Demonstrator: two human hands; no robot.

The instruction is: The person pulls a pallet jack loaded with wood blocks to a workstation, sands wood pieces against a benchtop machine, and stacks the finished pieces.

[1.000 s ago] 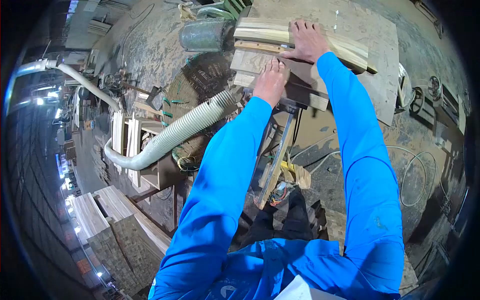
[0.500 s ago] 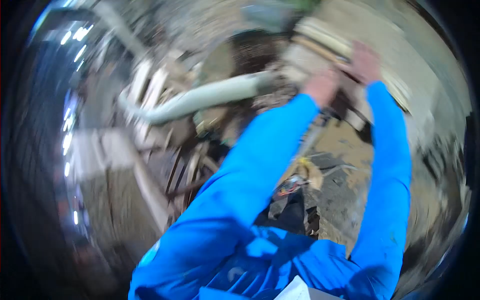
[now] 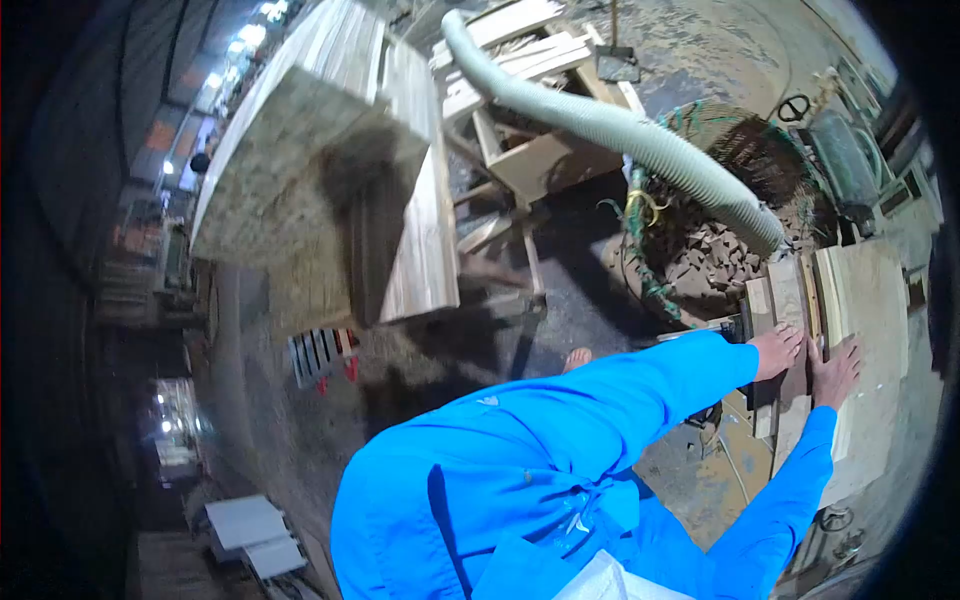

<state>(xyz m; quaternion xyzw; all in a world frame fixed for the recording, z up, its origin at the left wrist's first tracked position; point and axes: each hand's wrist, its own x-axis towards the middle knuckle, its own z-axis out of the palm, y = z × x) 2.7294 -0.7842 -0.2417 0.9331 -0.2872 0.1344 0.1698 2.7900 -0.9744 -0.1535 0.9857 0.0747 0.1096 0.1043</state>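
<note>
My left hand [image 3: 778, 351] rests on a brownish wooden board [image 3: 790, 300], its fingers stretched across the wood. Close beside it, my right hand [image 3: 836, 372] lies over pale wooden strips [image 3: 833, 300], fingers extended and thumb held apart. Both hands press from above and neither is wrapped round the wood. The strips and boards lie lengthwise, side by side, along a wide flat tabletop [image 3: 872, 320]. Left of my left hand, a shorter board [image 3: 762, 305] sits at the edge of this group.
A ribbed hose [image 3: 620, 128] runs to the boards' far end. Below it, a netted basket [image 3: 660, 285] holds many wood offcuts [image 3: 715, 262]. Large stacked planks [image 3: 300, 180] stand at left, near a wooden frame [image 3: 545, 160]. A bare foot [image 3: 578, 358] shows beyond my left sleeve.
My view has swung left, so hands, boards and hose now appear farther right. The picture is sharper. Both hands are still at the boards.
</note>
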